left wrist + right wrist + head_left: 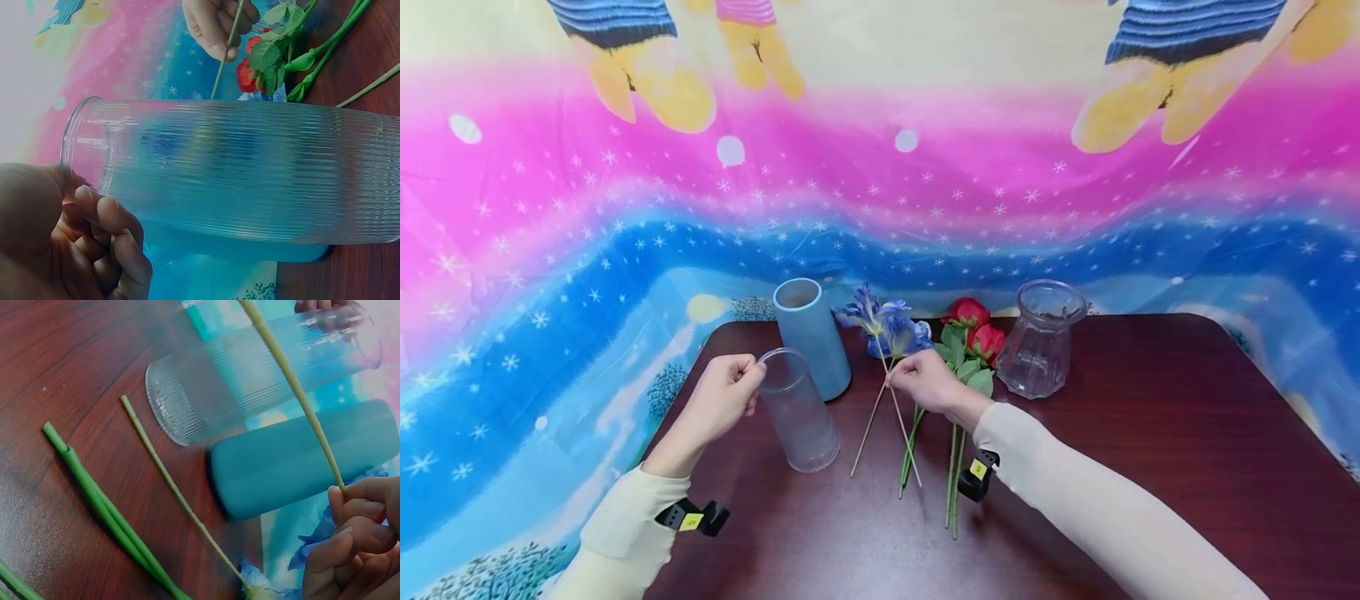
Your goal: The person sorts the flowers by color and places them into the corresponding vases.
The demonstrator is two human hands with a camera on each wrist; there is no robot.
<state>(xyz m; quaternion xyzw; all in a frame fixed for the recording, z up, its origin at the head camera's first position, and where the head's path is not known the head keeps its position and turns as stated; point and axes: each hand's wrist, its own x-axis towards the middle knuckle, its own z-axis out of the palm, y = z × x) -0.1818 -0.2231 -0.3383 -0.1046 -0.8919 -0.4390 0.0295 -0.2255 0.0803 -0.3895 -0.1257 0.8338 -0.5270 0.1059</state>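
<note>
My left hand (726, 396) pinches the rim of a clear ribbed glass vase (801, 425), which stands on the table and leans slightly in the head view. In the left wrist view, its thumb and fingers meet at the lip. My right hand (925, 381) pinches the thin stem (294, 384) of a blue flower between thumb and fingers. That stem is raised off the table in the right wrist view. Another thin stem (178, 492) with a blue bloom lies on the table below. The blue blooms (872, 318) overlap, so which one is held is hard to tell.
A blue opaque vase (812, 342) stands behind the ribbed one. Red roses (967, 312) with green stems lie right of my right hand. Beyond them is a wide-lipped clear glass vase (1037, 358). A printed cloth (880, 183) hangs behind the dark wooden table (1165, 433).
</note>
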